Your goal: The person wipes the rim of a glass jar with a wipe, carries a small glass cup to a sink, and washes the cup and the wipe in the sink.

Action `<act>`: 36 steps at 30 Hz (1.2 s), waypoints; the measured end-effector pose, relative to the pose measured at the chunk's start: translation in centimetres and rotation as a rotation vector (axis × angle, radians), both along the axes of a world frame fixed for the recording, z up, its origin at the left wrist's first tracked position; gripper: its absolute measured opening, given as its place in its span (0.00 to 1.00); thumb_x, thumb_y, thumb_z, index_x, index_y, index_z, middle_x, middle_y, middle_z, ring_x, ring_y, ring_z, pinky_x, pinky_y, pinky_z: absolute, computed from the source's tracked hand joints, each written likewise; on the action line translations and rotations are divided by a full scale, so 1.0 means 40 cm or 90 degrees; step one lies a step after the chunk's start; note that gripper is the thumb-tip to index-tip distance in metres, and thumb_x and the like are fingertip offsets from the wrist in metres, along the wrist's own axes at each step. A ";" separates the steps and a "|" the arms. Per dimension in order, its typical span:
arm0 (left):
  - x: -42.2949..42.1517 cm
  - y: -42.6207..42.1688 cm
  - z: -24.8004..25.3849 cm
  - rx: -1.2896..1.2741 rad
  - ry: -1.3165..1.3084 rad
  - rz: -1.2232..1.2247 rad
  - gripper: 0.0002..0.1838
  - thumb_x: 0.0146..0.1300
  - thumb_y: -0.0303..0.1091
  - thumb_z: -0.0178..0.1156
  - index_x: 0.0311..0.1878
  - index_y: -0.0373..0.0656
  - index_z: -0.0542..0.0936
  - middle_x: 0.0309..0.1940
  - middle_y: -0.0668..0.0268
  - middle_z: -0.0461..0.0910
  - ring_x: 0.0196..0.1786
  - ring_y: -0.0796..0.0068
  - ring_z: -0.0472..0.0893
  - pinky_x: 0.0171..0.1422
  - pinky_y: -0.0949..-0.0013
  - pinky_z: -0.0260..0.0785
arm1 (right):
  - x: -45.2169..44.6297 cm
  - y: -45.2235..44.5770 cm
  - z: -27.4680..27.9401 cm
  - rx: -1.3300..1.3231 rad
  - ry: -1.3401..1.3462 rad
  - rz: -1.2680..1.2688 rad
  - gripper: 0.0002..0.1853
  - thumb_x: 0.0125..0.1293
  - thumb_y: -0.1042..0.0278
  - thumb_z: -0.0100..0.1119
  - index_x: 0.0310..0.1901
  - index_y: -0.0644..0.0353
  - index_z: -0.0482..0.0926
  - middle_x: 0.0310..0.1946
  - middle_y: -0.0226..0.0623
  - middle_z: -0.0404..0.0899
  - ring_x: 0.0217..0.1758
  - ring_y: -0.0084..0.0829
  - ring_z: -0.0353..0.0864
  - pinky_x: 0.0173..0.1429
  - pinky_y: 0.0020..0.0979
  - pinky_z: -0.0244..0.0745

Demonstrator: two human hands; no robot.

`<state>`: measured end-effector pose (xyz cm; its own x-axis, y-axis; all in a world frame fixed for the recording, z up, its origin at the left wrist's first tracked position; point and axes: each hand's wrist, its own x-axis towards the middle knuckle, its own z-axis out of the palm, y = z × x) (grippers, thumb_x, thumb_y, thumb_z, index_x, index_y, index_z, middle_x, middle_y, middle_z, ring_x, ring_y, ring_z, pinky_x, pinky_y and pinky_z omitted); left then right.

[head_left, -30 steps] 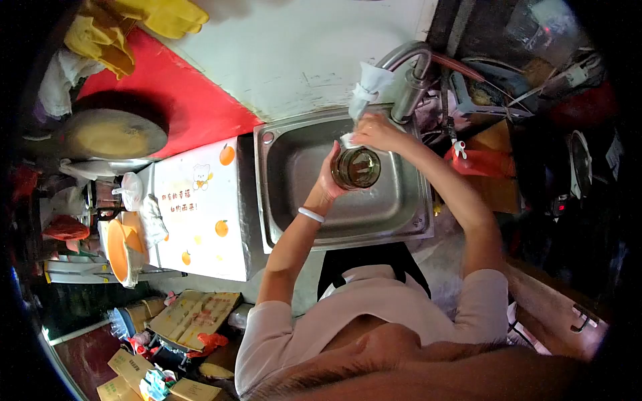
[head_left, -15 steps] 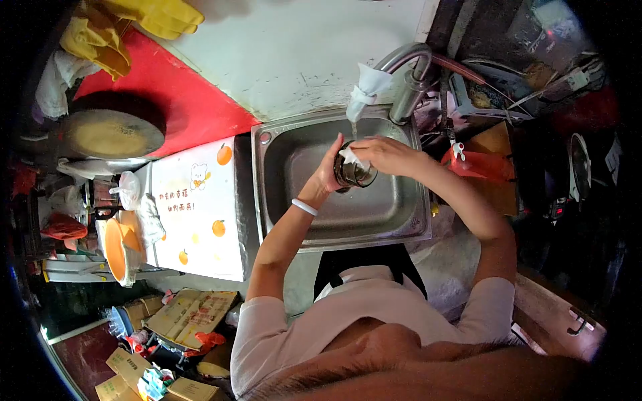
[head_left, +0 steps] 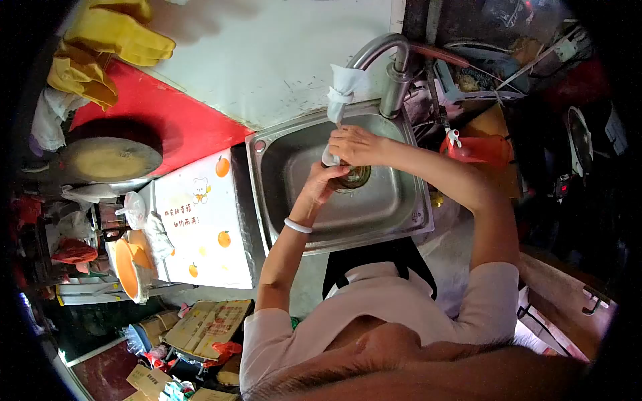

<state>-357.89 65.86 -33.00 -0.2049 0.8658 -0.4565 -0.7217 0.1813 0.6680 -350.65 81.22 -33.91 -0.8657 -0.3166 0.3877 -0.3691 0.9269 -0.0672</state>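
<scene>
Over the steel sink (head_left: 401,220), my left hand (head_left: 321,182) is closed round the side of a dark, see-through glass jar (head_left: 356,178), which is tilted. My right hand (head_left: 357,145) is closed on a white cloth (head_left: 330,158) at the jar's upper left side, right under the tap outlet. The tap (head_left: 378,45) has a white wrap (head_left: 342,87) tied over its spout. My right fingers and the cloth hide part of the jar. Whether water is running now I cannot tell.
Left of the sink stands a white cover with orange prints (head_left: 207,234). Yellow rubber gloves (head_left: 120,37) hang at upper left, above a round board (head_left: 110,159). A grey basket (head_left: 481,77) and a red container (head_left: 468,148) are to the right. Cardboard (head_left: 207,327) lies at lower left.
My right hand has moved from over the jar's mouth to its upper left side, with the cloth bunched under its fingers. The whole view has shifted slightly.
</scene>
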 end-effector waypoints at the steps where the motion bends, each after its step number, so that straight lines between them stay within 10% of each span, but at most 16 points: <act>1: -0.005 -0.002 -0.003 -0.003 0.001 -0.002 0.27 0.41 0.21 0.63 0.47 0.30 0.67 0.40 0.60 0.74 0.42 0.70 0.76 0.47 0.68 0.68 | -0.006 -0.013 0.023 -0.061 0.010 0.022 0.07 0.44 0.68 0.54 0.24 0.57 0.68 0.23 0.31 0.67 0.34 0.30 0.70 0.40 0.30 0.66; 9: -0.022 0.015 -0.013 0.027 0.037 0.092 0.22 0.40 0.20 0.56 0.44 0.30 0.70 0.38 0.60 0.74 0.39 0.67 0.76 0.45 0.65 0.69 | -0.014 0.015 -0.016 -0.130 -0.069 -0.091 0.09 0.50 0.65 0.53 0.32 0.60 0.71 0.27 0.35 0.75 0.36 0.35 0.76 0.37 0.36 0.70; 13: -0.009 0.023 -0.043 0.011 0.075 0.167 0.25 0.38 0.19 0.56 0.46 0.30 0.70 0.36 0.61 0.75 0.37 0.68 0.76 0.45 0.67 0.69 | 0.038 -0.030 -0.073 -0.374 -0.293 -0.353 0.14 0.52 0.64 0.53 0.35 0.67 0.72 0.27 0.44 0.77 0.36 0.46 0.76 0.36 0.42 0.70; 18: 0.038 0.024 -0.066 0.030 0.432 0.153 0.31 0.36 0.19 0.63 0.50 0.30 0.68 0.42 0.60 0.75 0.44 0.71 0.75 0.51 0.69 0.67 | 0.078 -0.073 -0.161 -0.886 -0.368 -0.624 0.16 0.51 0.62 0.56 0.30 0.70 0.73 0.23 0.47 0.74 0.30 0.32 0.75 0.32 0.34 0.67; 29: 0.042 0.042 -0.014 0.030 0.525 0.115 0.30 0.37 0.24 0.67 0.47 0.31 0.70 0.40 0.60 0.76 0.42 0.74 0.75 0.48 0.73 0.67 | 0.109 -0.065 -0.078 -0.670 -0.166 -0.589 0.14 0.48 0.72 0.55 0.36 0.73 0.73 0.32 0.56 0.75 0.37 0.47 0.76 0.39 0.38 0.69; 36: 0.010 0.052 -0.058 -0.070 0.638 0.061 0.25 0.34 0.26 0.67 0.41 0.30 0.73 0.33 0.61 0.78 0.35 0.77 0.76 0.41 0.73 0.68 | 0.081 -0.029 -0.024 -0.320 -0.091 -0.370 0.12 0.46 0.78 0.54 0.35 0.69 0.72 0.36 0.44 0.73 0.40 0.45 0.73 0.39 0.39 0.71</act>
